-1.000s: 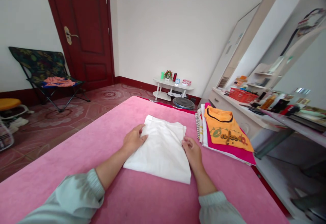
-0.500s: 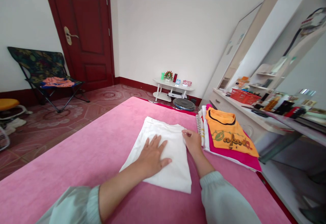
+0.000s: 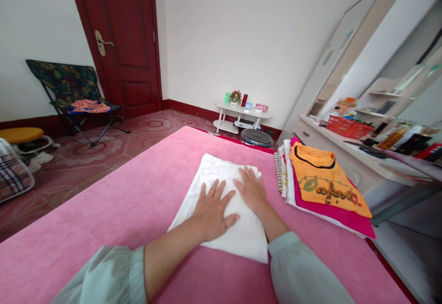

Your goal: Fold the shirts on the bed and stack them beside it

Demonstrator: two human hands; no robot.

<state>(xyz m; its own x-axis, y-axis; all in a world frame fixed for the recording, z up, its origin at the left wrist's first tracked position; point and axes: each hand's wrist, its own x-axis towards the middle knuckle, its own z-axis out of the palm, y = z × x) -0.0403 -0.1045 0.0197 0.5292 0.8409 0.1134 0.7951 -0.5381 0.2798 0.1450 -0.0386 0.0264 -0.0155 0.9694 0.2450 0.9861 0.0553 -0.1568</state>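
A folded white garment (image 3: 238, 244) lies flat on the pink bedspread (image 3: 145, 179) in front of me. Across its middle rests my left hand (image 3: 212, 212), palm down with the fingers spread. My right hand (image 3: 252, 191) is also palm down on the cloth, near its far right corner, fingers stretched out. Neither hand grips anything. To the right sits a stack of folded clothes, topped by an orange T-shirt (image 3: 324, 179) with printed lettering over a bright pink garment (image 3: 321, 212).
A dressing table (image 3: 307, 131) with a red basket (image 3: 348, 126) and bottles stands along the right. Beyond the bed are a low white table (image 3: 241, 109) and a dark round object (image 3: 257, 137). A folding chair (image 3: 65, 85) holding clothing, and a yellow stool (image 3: 22, 134), are at left.
My right hand has let go of the garment's right edge and moved inward, now flat on the cloth. My left hand stays pressed on it. The view has turned slightly left.
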